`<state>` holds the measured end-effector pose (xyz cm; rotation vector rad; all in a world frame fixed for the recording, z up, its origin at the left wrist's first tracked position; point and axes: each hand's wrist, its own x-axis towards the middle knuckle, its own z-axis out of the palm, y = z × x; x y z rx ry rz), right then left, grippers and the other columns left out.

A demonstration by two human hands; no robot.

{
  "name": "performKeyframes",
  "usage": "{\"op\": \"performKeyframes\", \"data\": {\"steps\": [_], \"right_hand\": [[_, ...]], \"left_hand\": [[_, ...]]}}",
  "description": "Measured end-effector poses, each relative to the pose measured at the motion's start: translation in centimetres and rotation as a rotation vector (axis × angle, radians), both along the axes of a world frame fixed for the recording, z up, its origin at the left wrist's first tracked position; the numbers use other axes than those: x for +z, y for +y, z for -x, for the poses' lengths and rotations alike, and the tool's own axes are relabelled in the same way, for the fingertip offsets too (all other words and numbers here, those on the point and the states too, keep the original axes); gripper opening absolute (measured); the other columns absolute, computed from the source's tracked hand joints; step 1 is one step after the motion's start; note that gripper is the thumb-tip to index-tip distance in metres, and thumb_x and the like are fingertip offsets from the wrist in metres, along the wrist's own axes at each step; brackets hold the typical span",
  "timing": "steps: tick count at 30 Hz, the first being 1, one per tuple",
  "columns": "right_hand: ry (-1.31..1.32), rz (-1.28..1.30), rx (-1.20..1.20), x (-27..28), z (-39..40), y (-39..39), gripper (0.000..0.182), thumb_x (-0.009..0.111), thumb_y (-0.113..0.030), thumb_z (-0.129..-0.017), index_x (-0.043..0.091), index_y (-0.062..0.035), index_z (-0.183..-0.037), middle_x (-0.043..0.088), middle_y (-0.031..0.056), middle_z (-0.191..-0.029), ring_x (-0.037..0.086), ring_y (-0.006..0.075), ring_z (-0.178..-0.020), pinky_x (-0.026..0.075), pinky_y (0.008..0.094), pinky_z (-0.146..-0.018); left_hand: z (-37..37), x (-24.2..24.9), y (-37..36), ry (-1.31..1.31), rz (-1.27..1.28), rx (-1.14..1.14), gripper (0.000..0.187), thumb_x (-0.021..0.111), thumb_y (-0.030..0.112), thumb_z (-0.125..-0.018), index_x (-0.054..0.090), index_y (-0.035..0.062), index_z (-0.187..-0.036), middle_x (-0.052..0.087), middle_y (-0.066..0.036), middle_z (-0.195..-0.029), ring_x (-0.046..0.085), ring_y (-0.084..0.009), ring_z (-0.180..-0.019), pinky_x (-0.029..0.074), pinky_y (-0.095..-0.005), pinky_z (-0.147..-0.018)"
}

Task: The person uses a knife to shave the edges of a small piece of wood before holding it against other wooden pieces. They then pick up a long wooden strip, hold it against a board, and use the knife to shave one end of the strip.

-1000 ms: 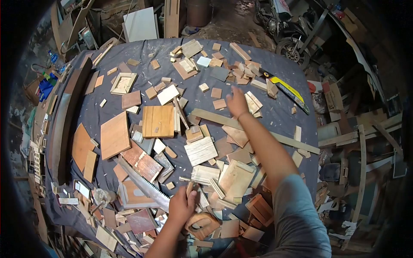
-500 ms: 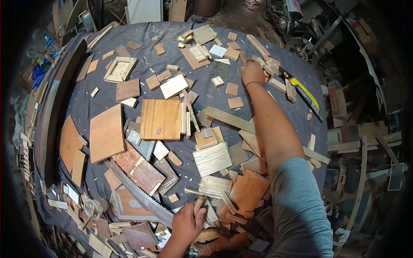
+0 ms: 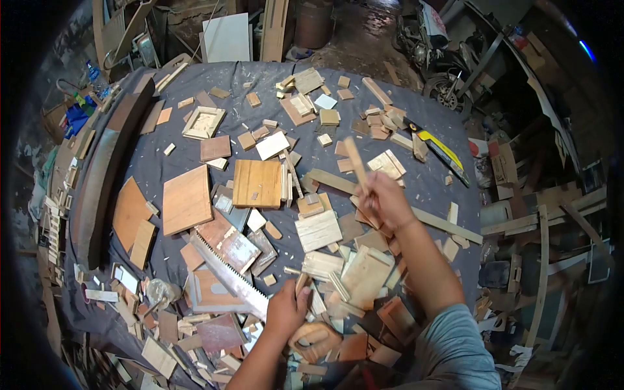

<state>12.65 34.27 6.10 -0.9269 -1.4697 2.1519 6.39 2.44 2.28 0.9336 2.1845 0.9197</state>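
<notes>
Motorcycle [image 3: 448, 91], brown barrel [image 3: 314, 26], white panel [image 3: 226, 39] beyond the dark cloth [image 3: 146, 168].

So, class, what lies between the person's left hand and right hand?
In the head view, pale wood offcuts lie between the left hand and the right hand, which grips a wooden strip.
</notes>
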Motion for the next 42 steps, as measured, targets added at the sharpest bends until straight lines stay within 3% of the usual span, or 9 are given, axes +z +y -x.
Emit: {"op": "performKeyframes", "data": {"steps": [6, 12, 21, 26, 27, 31, 34, 38, 42], "right_hand": [[0.021, 0.25, 0.034, 5.2, -12.8, -13.5, 0.014, 0.052, -0.012, -0.091, 0.05, -0.0029, -0.1, 0.063, 0.0113, -0.091, 0.061, 0.0184, -0.073, 0.048, 0.0293, -0.064], [-0.005, 0.347, -0.143, 4.0, -23.6, -23.0, 0.019, 0.059, -0.009, -0.086, 0.049, -0.0041, -0.101, 0.06, 0.0071, -0.085, 0.059, 0.0148, -0.072, 0.046, 0.0257, -0.064], [-0.248, -0.034, -0.352, 2.4, -31.8, -28.8, 0.024, 0.061, -0.006, -0.084, 0.049, -0.0022, -0.105, 0.058, 0.0029, -0.079, 0.054, 0.0079, -0.067, 0.042, 0.0205, -0.06], [-0.321, -0.148, -0.424, 0.3, -31.3, -29.5, 0.032, 0.062, -0.007, -0.081, 0.051, 0.0016, -0.111, 0.061, 0.0092, -0.094, 0.059, 0.0172, -0.086, 0.047, 0.0284, -0.078], [-0.454, -0.368, -0.457, -0.6, -30.7, -29.6, 0.036, 0.065, -0.008, -0.08, 0.053, 0.002, -0.112, 0.06, 0.0121, -0.101, 0.057, 0.0224, -0.095, 0.045, 0.0322, -0.085], [-0.521, -0.633, -0.396, -0.5, -26.9, -30.6, 0.044, 0.07, -0.013, -0.075, 0.056, 0.0011, -0.115, 0.055, 0.0173, -0.117, 0.051, 0.0327, -0.112, 0.04, 0.0393, -0.098], [-0.381, -0.688, -0.197, -1.0, -22.7, -31.9, 0.044, 0.07, -0.014, -0.075, 0.056, -0.0003, -0.115, 0.054, 0.0171, -0.12, 0.052, 0.0322, -0.114, 0.041, 0.0385, -0.097], [-0.336, -0.726, -0.019, -0.9, -15.4, -36.5, 0.044, 0.071, -0.017, -0.075, 0.059, -0.0019, -0.115, 0.056, 0.0177, -0.12, 0.052, 0.0335, -0.114, 0.04, 0.0401, -0.099], [-0.445, -1.078, 0.144, -1.9, -11.7, -39.4, 0.04, 0.067, -0.021, -0.077, 0.062, -0.002, -0.111, 0.06, 0.0172, -0.115, 0.054, 0.0346, -0.111, 0.04, 0.0424, -0.099]], "left_hand": [[-0.5, -0.5, -0.6, 0.048, -0.078, 0.009, 0.033, 0.053, 0.036, -0.093, 0.052, 0.0037, -0.101, 0.062, -0.028, -0.079, 0.061, -0.0465, -0.075, 0.048, -0.0522, -0.065], [-1.9, 0.5, -2.6, 0.076, -0.005, -0.048, 0.037, 0.048, 0.04, -0.094, 0.052, 0.0034, -0.101, 0.064, -0.026, -0.086, 0.062, -0.0447, -0.082, 0.048, -0.0509, -0.073], [-4.1, 4.5, -8.5, 0.164, -0.21, -0.112, 0.028, 0.058, 0.029, -0.089, 0.054, 0.0018, -0.095, 0.062, -0.024, -0.087, 0.059, -0.0436, -0.084, 0.046, -0.0496, -0.073], [-5.4, 5.9, -15.1, 0.151, -0.286, -0.026, 0.026, 0.061, 0.023, -0.088, 0.059, 0.0012, -0.103, 0.063, -0.021, -0.09, 0.06, -0.041, -0.085, 0.048, -0.0443, -0.074], [-5.9, 5.7, -16.8, 0.138, -0.386, 0.05, 0.028, 0.061, 0.022, -0.088, 0.061, 0.0007, -0.106, 0.063, -0.021, -0.092, 0.061, -0.04, -0.085, 0.049, -0.0428, -0.075], [-8.2, 3.6, -23.7, 0.072, -0.444, 0.259, 0.028, 0.057, 0.021, -0.094, 0.059, -0.0015, -0.11, 0.063, -0.008, -0.085, 0.06, -0.0199, -0.079, 0.048, -0.0325, -0.071], [-9.6, 2.0, -27.9, -0.264, -0.334, 0.429, 0.027, 0.051, 0.022, -0.098, 0.056, 0.0001, -0.113, 0.058, -0.002, -0.083, 0.054, -0.0103, -0.076, 0.045, -0.0272, -0.067], [-10.1, 2.1, -29.4, -0.244, -0.38, 0.456, 0.025, 0.048, 0.021, -0.1, 0.054, 0.0014, -0.114, 0.054, 0.0, -0.081, 0.049, -0.008, -0.068, 0.041, -0.0243, -0.061], [-8.7, 3.2, -29.2, -0.171, -0.444, 0.449, 0.026, 0.049, 0.022, -0.099, 0.053, 0.0013, -0.114, 0.054, -0.001, -0.082, 0.049, -0.0082, -0.068, 0.041, -0.0239, -0.061]]}}
